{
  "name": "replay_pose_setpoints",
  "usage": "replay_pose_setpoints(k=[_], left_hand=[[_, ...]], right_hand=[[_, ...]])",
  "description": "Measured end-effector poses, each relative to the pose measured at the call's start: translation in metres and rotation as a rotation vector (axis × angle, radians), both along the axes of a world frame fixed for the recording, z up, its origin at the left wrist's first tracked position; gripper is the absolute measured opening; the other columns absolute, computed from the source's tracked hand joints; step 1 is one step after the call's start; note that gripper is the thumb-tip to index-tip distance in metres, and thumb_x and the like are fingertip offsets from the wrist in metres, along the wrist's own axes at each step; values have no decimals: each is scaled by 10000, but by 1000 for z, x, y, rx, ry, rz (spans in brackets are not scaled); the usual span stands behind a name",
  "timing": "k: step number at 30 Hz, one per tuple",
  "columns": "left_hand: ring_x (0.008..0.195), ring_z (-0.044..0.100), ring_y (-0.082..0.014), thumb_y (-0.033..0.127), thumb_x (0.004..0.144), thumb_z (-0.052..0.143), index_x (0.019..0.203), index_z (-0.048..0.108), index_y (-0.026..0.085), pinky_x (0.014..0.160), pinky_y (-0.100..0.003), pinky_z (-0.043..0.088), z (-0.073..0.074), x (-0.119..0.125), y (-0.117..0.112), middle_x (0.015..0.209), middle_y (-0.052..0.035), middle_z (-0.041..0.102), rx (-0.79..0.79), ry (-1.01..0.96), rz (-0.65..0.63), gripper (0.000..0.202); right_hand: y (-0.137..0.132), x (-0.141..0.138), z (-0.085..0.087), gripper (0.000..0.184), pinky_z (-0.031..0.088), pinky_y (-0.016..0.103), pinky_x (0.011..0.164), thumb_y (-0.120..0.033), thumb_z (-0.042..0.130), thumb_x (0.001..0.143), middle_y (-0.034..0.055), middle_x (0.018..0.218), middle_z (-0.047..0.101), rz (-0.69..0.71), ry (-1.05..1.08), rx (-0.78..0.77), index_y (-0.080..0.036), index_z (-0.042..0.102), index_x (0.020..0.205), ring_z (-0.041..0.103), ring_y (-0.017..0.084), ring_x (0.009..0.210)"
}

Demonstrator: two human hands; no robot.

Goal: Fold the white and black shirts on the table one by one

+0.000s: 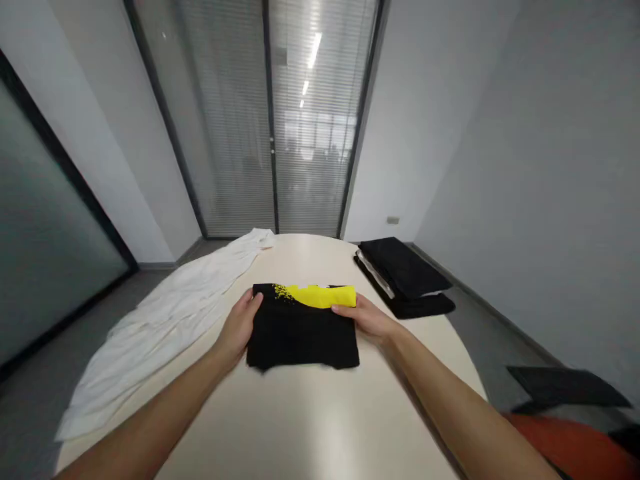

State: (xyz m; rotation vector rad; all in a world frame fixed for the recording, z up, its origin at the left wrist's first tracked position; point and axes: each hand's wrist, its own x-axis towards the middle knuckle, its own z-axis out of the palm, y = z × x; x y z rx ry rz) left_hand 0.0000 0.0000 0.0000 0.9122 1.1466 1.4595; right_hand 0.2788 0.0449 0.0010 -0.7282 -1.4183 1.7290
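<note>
A folded black garment with a yellow patch (304, 325) lies on the beige table (310, 413) in front of me. My left hand (240, 325) grips its left edge, fingers curled over the top corner. My right hand (367, 317) grips its right edge, with the fingertips on the yellow part. Both forearms reach in from the bottom of the view.
A white garment (170, 320) lies spread along the table's left side, hanging over the edge. A stack of folded black and white clothes (403, 275) sits at the far right. Dark and orange items (570, 413) are low on the right. Glass doors with blinds (273, 120) stand behind.
</note>
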Motion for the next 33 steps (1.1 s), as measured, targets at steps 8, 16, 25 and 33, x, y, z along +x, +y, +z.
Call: replay_pose_setpoints(k=[8,16,25,33], left_hand=[[1091,679,-288,459,714,825,1160,653,147,1051,-439,467,-4,-3,4,1181,-122,725,74,93,-170,571],[1101,660,-246,402,821,734,1175,622,167,1033,-395,470,-4,6,2,1202,-92,709,231,140,-174,439],[976,666,-209,372,859,666,1079,621,175,907,-336,507,-6,10,0,1070,-53,719,292,299,-176,298],[930,658,-192,372,864,642,1032,614,189,879,-320,514,-1,15,-3,1041,-36,715,300,352,-164,250]], right_hand=[[0,3,2,437,437,430,1081,-354,840,738,77,1182,726,-34,-21,2,-202,714,1128,670,246,1096],[8,16,5,536,524,344,879,-382,875,669,36,1078,714,-185,-99,61,-243,665,1142,677,204,956],[-12,5,46,360,355,484,1113,-411,721,837,92,1255,666,-386,-660,964,-235,668,1146,558,276,1235],[-17,-41,83,444,457,350,828,-547,565,942,111,1059,725,-25,-1147,1100,-209,634,1221,668,268,964]])
